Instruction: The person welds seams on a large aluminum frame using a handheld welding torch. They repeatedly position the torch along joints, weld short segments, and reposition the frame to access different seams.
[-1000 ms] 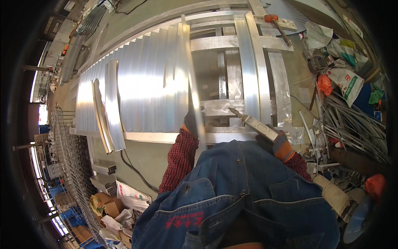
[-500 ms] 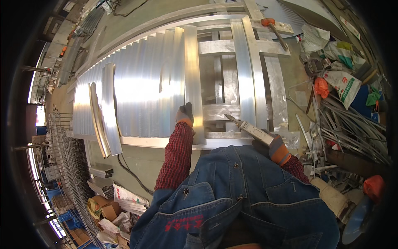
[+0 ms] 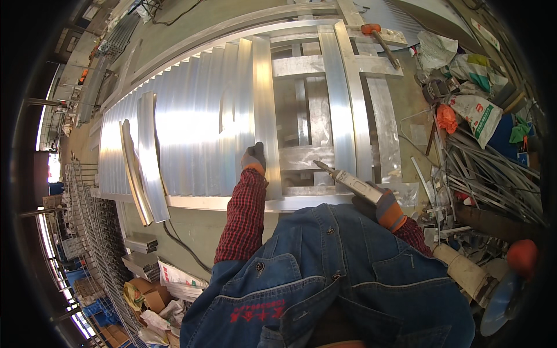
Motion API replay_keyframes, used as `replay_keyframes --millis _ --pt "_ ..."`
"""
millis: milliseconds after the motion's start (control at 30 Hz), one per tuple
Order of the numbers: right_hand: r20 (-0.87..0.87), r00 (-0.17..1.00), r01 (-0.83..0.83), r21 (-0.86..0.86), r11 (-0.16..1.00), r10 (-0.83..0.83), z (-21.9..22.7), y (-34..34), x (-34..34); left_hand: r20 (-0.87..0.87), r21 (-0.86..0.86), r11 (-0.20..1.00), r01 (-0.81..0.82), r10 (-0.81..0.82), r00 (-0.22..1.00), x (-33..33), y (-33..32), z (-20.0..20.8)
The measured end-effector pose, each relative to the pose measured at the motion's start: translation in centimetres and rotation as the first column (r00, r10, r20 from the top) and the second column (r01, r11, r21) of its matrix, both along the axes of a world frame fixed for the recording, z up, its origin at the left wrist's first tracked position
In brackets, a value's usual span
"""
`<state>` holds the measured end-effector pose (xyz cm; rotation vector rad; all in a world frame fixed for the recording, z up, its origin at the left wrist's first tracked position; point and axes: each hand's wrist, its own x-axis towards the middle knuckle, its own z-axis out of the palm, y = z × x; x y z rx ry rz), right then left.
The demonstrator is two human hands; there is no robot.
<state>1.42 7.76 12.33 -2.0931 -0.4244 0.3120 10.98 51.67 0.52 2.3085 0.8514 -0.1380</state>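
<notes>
My left hand (image 3: 253,158), in a grey and orange glove, is closed at the near part of a long metal slat (image 3: 264,93). Its fingers look curled on the slat's left edge, though the contact is partly hidden. To the left, overlapping slats (image 3: 191,75) cover much of a metal frame (image 3: 220,202). My right hand (image 3: 383,207), gloved too, grips a slim pale tool (image 3: 360,187) with a pointed metal tip. That tip points up and left over the frame's crossbar (image 3: 307,158), apart from the slat. I cannot tell the tool's exact kind.
Two loose strips (image 3: 149,156) lie across the slats at the left. An orange-headed hammer (image 3: 378,42) rests on the frame's far right corner. Scrap strips (image 3: 493,174) and bags (image 3: 476,116) pile up at the right. A dark cable (image 3: 183,246) runs along the floor.
The whole view has shifted slightly to the left. Both hands keep the same hold, and the slat and tool show no clear movement of their own.
</notes>
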Motion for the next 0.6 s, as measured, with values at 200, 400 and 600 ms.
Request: replay_keyframes --millis 200,400,600 --pt "0.005 1.000 0.004 -0.002 1.000 -0.004 0.1 0.0 0.1 0.056 -0.014 1.000 0.010 -0.009 0.998 0.0 0.3 0.4" --pt "0.000 1.000 0.004 0.004 1.000 -0.004 -0.1 0.1 0.0 0.026 -0.029 1.000 0.008 -0.007 1.000 0.2 0.3 0.8" --pt "-0.013 1.000 0.011 0.018 1.000 -0.010 -0.5 0.2 -0.1 0.034 -0.056 0.998 -0.016 0.018 0.999 0.4 0.0 1.3"
